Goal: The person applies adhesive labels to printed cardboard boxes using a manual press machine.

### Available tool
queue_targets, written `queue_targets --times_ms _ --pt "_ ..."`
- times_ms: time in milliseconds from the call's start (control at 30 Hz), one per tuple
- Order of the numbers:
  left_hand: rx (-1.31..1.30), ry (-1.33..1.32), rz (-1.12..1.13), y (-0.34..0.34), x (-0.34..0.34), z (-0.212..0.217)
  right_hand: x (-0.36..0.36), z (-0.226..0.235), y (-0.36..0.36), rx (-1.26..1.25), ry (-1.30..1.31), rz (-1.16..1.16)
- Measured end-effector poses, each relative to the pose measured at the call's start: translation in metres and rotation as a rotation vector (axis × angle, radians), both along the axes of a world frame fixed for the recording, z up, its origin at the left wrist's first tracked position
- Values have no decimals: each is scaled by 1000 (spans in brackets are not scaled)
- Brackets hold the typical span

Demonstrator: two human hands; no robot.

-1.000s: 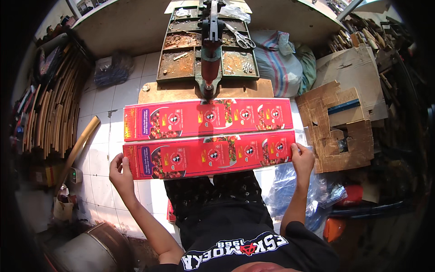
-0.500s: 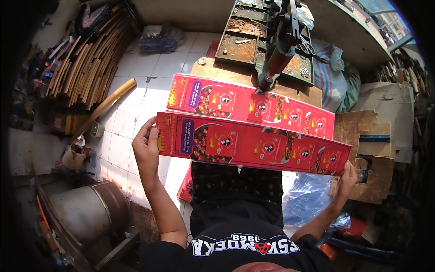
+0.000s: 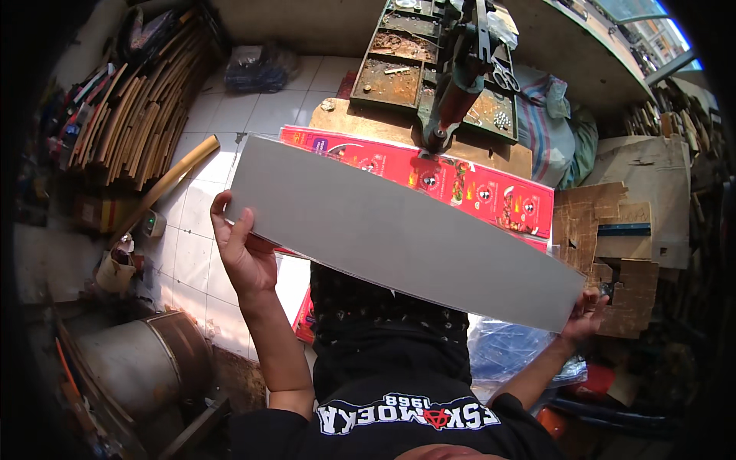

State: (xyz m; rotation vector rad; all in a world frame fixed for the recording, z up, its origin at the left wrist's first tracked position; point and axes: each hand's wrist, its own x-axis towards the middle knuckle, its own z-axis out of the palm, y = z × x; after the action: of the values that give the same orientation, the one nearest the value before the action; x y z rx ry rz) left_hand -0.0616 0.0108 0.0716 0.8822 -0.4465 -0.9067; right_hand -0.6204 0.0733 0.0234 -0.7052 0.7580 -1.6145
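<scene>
A long stiff board (image 3: 399, 230) lies slantwise between my hands, its plain grey face up. My left hand (image 3: 251, 257) grips the lower left end, thumb on top. At the far right end my right hand (image 3: 584, 316), slightly blurred, holds the corner with closed fingers. Just beyond, a red board printed with food pictures (image 3: 491, 188) rests on the wooden worktop (image 3: 360, 119), partly covered by the grey one. Over its far edge stands the dark lever press (image 3: 452, 107), its lower tip close to the red board.
A compartment tray (image 3: 391, 73) of small metal parts sits behind the press, with scissors (image 3: 504, 77) on the right side. Cut cardboard (image 3: 629, 299) stands at right, clear plastic sheets (image 3: 502, 349) below it. A metal drum (image 3: 146, 356) and a long tube (image 3: 180, 176) are at left.
The board in my hands has been turned over: its red printed face was up, now its grey back is. Both hands keep hold of its ends. The view has shifted slightly.
</scene>
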Motion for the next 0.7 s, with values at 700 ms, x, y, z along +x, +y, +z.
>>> queue_targets --times_ms 700 --pt "99 18 -862 -62 -109 -31 111 3 29 534 615 585"
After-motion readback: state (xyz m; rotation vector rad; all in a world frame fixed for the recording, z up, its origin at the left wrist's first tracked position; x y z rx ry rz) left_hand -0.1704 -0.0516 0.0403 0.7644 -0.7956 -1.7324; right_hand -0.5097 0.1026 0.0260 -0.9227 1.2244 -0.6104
